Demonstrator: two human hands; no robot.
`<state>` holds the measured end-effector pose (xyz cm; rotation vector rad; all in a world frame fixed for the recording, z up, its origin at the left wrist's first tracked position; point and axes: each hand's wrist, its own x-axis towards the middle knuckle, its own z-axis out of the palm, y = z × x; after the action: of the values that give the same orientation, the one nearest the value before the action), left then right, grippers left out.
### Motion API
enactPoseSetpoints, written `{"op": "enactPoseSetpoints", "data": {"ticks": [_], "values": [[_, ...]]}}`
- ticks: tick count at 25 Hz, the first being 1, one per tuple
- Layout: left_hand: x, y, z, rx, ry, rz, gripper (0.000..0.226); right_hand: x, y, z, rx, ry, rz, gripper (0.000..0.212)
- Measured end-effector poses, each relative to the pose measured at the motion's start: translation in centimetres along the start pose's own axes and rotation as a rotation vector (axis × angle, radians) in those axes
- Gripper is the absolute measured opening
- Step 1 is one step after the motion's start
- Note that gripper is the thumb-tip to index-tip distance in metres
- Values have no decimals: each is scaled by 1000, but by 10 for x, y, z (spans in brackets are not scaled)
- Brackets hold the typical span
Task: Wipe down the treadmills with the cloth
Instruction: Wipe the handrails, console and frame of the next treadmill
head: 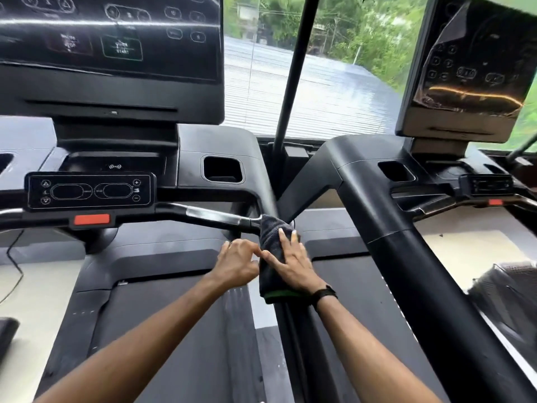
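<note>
Cloth (271,274) drapes lengthwise down the treadmill's side rail (293,324), right hand (290,264) pressing flat, left hand (236,261) pinching its edge.

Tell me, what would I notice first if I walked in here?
Probably the two hands in the middle: the right hand presses a dark cloth onto the treadmill's side rail, and the left hand touches its edge. Next, the big black screen at top left and the red button under the small control panel.

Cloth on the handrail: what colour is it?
Dark grey cloth with a green edge at its near end, under the right hand; seen in the head view.
</note>
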<state>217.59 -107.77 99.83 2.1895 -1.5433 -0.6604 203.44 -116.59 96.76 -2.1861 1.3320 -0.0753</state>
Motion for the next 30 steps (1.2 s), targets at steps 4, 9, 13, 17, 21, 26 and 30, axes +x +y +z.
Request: {"op": "enactPoseSetpoints", "data": {"ticks": [4,9,13,17,21,26,30], "values": [[3,-9,19,-120,134,-73,43,41,2,13,124,-16,58,80],[8,-1,30,-200,212,-64,36,71,43,18,683,-81,214,60],[4,-2,38,-261,236,-66,19,6,57,27,645,-37,354,56],[-5,6,50,-310,216,-105,10,-84,8,49,-91,114,277,69],[-13,8,49,-356,240,-151,14,-42,-3,32,-39,273,130,59],[-36,15,52,-316,177,-100,23,-1,61,27,550,132,298,45],[-53,21,59,-302,86,-69,34,-82,87,36,558,135,491,42]]}}
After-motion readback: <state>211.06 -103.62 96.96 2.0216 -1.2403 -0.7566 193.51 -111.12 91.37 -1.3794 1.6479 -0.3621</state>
